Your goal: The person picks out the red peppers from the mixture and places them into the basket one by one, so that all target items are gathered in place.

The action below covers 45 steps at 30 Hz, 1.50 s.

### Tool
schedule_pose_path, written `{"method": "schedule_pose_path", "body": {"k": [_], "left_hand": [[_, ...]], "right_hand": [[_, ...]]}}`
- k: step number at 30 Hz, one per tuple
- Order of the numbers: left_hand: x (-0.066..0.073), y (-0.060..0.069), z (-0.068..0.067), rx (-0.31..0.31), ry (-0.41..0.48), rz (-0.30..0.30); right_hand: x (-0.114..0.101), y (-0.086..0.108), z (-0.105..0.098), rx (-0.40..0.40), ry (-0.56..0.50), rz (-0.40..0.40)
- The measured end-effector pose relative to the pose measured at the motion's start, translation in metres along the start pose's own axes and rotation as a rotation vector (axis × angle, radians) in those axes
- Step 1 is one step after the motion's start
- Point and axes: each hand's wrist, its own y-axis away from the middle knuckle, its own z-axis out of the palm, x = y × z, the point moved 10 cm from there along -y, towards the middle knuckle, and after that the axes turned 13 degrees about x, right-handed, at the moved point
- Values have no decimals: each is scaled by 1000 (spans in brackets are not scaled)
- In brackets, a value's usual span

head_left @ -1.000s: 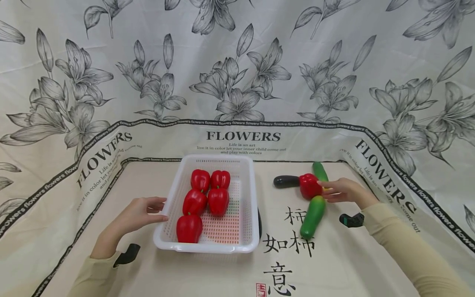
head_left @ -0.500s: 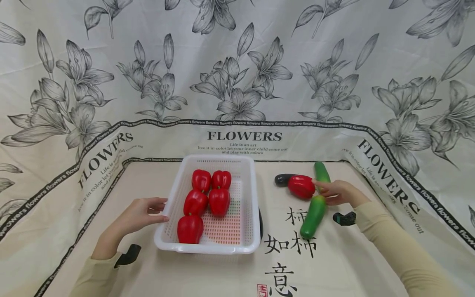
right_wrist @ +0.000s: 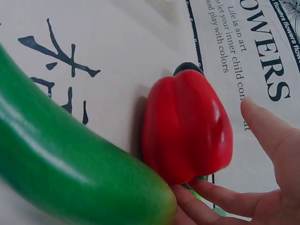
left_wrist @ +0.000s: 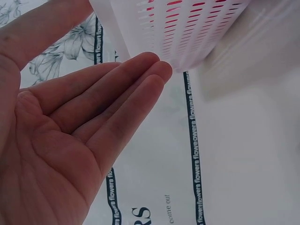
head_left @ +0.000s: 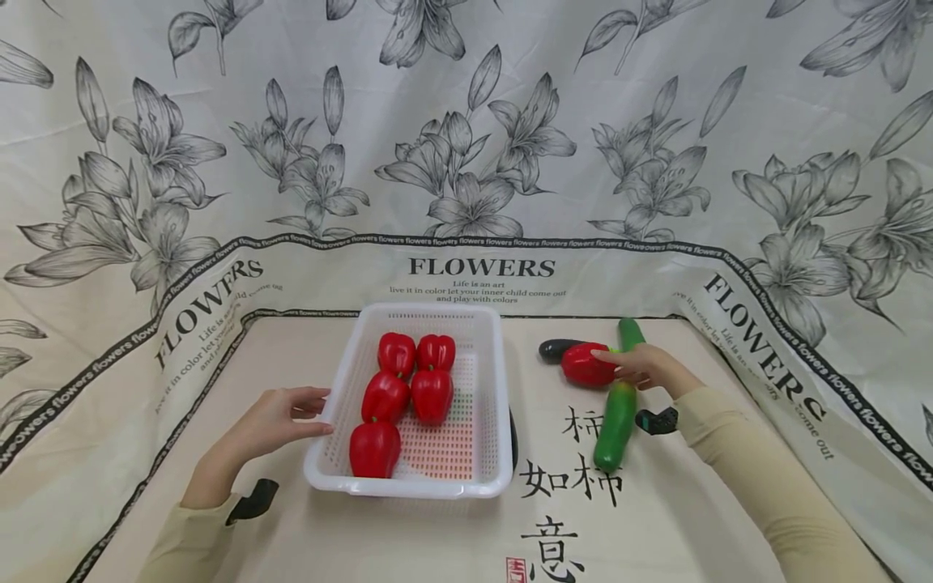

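A red bell pepper lies on the cloth at the right, partly covering a dark eggplant. My right hand is at its right side. In the right wrist view, fingers meet the pepper's lower end, while the thumb stands apart from it. A green cucumber lies just in front of that hand; a second green vegetable is partly hidden behind it. My left hand, fingers extended, is at the left rim of a white basket; whether it touches is unclear.
Several red bell peppers sit in the basket's left and middle. Something dark shows beside the basket's right wall. A flower-printed curtain rises behind the table, which bears black characters on the right.
My right hand has moved left, and the bell pepper has shifted left and tipped over, covering more of the eggplant. The front cucumber has turned slightly. My left hand has stayed put.
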Motion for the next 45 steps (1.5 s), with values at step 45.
{"method": "schedule_pose_path", "body": {"k": [45], "left_hand": [[-1,-2,1,10,0,32]], "right_hand": [[-18,-23,25,-9,-50,-130]]}}
